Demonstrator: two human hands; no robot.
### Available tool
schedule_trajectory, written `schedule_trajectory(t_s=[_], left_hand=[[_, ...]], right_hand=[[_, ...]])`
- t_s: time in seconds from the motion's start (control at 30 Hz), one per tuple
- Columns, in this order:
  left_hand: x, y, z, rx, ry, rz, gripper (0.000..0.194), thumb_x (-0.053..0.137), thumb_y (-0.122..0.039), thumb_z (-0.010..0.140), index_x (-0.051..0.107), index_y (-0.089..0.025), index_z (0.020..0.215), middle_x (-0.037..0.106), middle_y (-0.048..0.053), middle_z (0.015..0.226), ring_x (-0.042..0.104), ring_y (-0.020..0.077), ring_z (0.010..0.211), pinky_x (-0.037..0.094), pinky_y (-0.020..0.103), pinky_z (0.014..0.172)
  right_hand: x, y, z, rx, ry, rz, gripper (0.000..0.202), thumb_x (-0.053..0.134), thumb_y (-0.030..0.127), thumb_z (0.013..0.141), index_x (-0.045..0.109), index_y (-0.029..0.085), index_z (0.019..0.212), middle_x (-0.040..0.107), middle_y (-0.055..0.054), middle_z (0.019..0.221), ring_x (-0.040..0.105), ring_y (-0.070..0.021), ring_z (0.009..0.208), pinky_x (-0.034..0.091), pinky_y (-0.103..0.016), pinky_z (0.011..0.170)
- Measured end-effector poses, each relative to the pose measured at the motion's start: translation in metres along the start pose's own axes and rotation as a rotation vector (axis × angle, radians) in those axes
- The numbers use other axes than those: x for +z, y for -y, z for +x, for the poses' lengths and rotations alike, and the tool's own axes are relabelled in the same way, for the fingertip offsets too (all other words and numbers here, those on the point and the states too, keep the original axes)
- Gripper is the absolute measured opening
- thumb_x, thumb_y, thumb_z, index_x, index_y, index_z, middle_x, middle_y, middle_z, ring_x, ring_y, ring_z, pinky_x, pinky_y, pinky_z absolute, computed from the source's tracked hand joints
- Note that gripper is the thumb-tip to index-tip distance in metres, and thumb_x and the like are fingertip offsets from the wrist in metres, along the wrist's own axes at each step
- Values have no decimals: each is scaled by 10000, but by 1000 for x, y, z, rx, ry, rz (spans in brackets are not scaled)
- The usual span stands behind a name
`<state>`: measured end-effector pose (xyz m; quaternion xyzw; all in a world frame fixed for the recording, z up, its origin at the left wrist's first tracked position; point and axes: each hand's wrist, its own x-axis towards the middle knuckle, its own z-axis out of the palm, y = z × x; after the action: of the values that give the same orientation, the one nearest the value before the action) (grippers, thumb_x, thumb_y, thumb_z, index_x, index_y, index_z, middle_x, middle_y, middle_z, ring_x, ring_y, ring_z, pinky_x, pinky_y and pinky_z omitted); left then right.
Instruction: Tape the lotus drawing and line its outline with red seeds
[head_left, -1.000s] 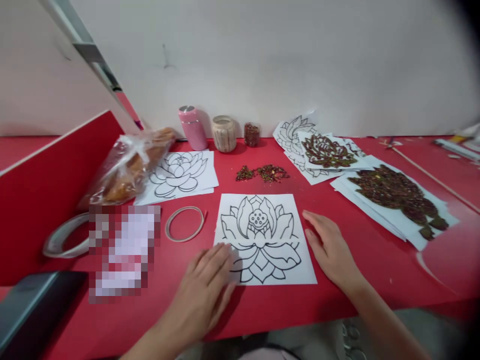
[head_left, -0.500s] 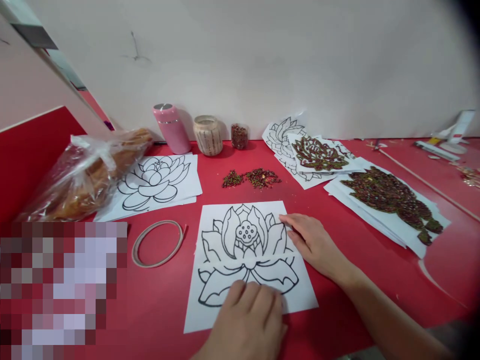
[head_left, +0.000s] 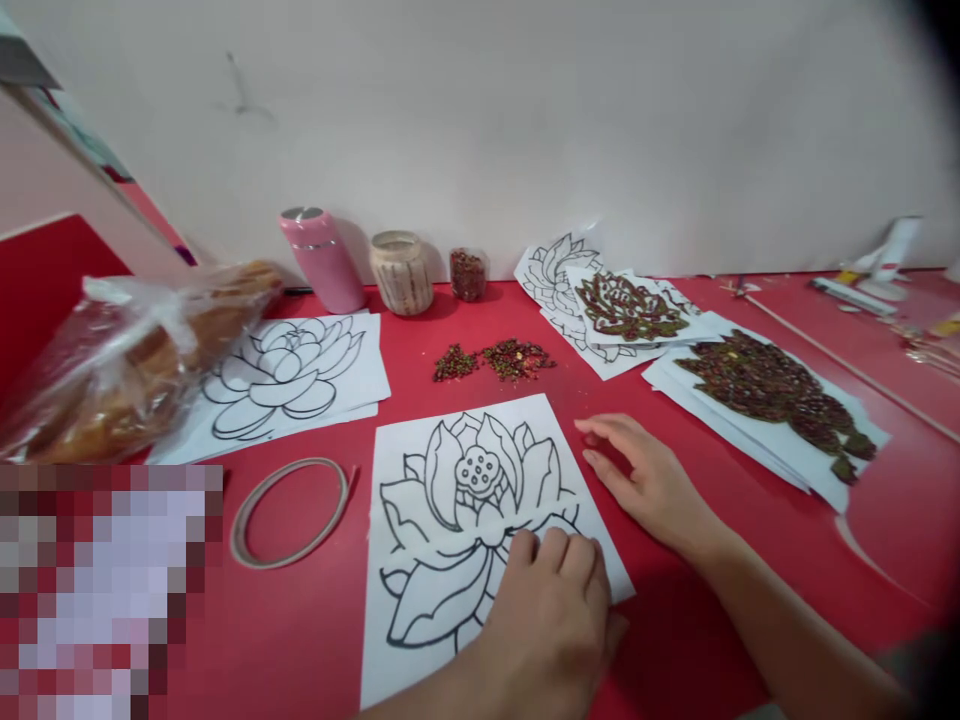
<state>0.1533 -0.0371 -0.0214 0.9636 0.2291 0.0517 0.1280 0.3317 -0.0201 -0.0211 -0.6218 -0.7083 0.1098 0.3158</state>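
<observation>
In the head view, the front lotus drawing (head_left: 457, 540) lies on the desk (head_left: 285, 640). Over its lower right, the left hand (head_left: 551, 610) curls, its grip unclear; just beside its right edge, the right hand (head_left: 652, 485) is loosely open. Beyond it lie dark seeds (head_left: 516, 360).

Red table (head_left: 300, 640) around a lotus sheet (head_left: 442, 575)
Left of the sheet lie a beige ring (head_left: 240, 535) and drawn papers (head_left: 345, 400); beyond it, two grain heaps (head_left: 516, 360), pink flask (head_left: 326, 265), striped jar (head_left: 403, 280), small tub (head_left: 469, 275); to its right, a paper stack (head_left: 739, 427).
</observation>
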Motion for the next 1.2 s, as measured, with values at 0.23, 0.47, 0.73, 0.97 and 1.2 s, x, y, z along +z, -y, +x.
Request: schedule_trajectory(t_s=[0.23, 0.47, 0.73, 0.97, 1.2], left_hand=[[5, 1, 1, -31, -56, -67, 521, 448, -364, 801, 364, -101, 1243, 541, 83, 969, 443, 223, 782, 376, 400, 652], [13, 1, 5, -64, -75, -58, 500, 439, -423, 791, 439, -113, 1183, 556, 64, 909, 457, 229, 758, 377, 410, 629], [8, 0, 11, -74, 47, -80, 466, 487, -424, 754, 514, -124, 1110, 575, 76, 929, 483, 242, 771, 383, 420, 654], [8, -1, 8, -94, 40, -76, 511, 499, -425, 752, 478, -109, 1153, 577, 90, 897, 492, 247, 776, 373, 434, 664], [5, -2, 9, -88, 65, -96, 489, 485, -411, 760, 485, -112, 1146, 582, 96, 931, 492, 256, 786, 377, 450, 661]], right_hand=[[-16, -3, -13, -31, 223, -8, 184, 446, 213, 841, 568, 211, 979, 601, -43, 925, 554, -145, 838, 450, -267, 737], [-22, -1, -2, -131, 347, -50, 161, 481, 278, 836, 595, 205, 923, 609, -31, 896, 553, -139, 825, 440, -253, 727], [-23, 1, 11, -268, 469, -203, 192, 456, 287, 854, 629, 209, 878, 616, -17, 860, 561, -134, 778, 424, -248, 703], [-26, -3, 13, -242, 472, -158, 212, 445, 296, 859, 637, 215, 894, 614, -16, 892, 572, -120, 772, 427, -227, 687], [-27, -3, 12, -317, 465, -266, 233, 431, 323, 864, 638, 219, 881, 623, -20, 878, 567, -125, 752, 399, -244, 656]])
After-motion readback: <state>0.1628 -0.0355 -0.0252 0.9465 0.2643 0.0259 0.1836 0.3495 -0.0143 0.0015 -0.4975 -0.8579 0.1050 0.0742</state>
